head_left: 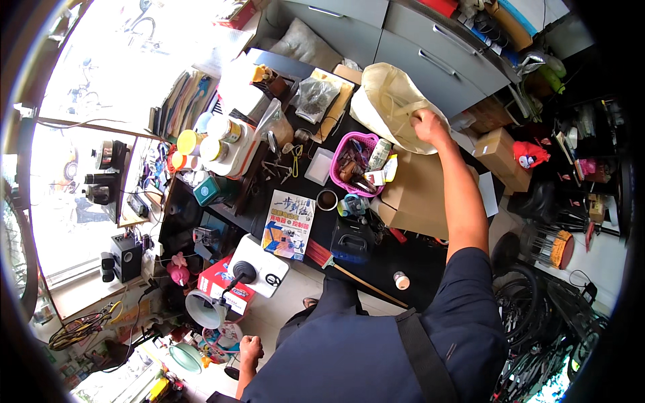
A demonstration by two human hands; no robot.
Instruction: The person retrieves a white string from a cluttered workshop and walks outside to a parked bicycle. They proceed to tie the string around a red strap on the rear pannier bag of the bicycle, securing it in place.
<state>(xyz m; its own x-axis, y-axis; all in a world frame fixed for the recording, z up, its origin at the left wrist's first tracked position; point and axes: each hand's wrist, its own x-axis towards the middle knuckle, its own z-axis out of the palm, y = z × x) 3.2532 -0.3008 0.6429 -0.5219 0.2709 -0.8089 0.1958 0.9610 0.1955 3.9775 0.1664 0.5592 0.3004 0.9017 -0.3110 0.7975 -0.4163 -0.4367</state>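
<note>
My right arm reaches across the black desk [420, 258] to its far side. There my right hand [430, 126] is closed on the rim or strap of a cream cloth tote bag [371, 101]; the exact part is covered by my fingers. The bag's mouth gapes, and it rests against a brown cardboard box [416, 195]. Left of the box stands a pink plastic basket [341, 149] filled with small items, among them a light-coloured bottle [379, 154]. My left hand [251, 348] hangs low beside my body, curled into a fist, with nothing visible in it.
A booklet [287, 225], a dark cup [327, 199] and a black case [351, 240] lie nearer me. Along the front edge runs a wooden stick [366, 281], beside a small jar [401, 280]. Grey drawers [430, 60] stand behind the desk; bicycle wheels [524, 302] are at right.
</note>
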